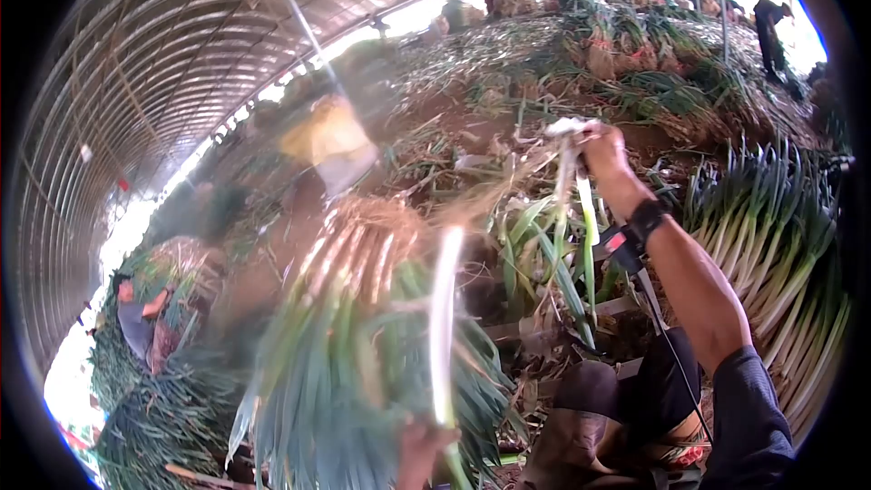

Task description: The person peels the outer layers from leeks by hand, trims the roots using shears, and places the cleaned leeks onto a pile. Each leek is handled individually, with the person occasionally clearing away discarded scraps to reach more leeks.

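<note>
My right hand [603, 150] is raised at the upper right of centre, fingers closed on pale peeled leaves [562, 163] that hang down with green ends. Low in the view, my blurred left hand [425, 449] is at the green part of a leek [445, 318], whose white stem points upward with the roots near the top. Behind it lies a big bundle of leeks [345, 336], roots up and green leaves toward me.
Cleaned leeks [780, 254] are piled at the right. Leaf scraps cover the ground around my knees [581, 399]. A co-worker [141, 318] sits at the left among leeks; another person [771, 32] bends at the far right. A yellow and white bag [333, 145] is beyond the bundle.
</note>
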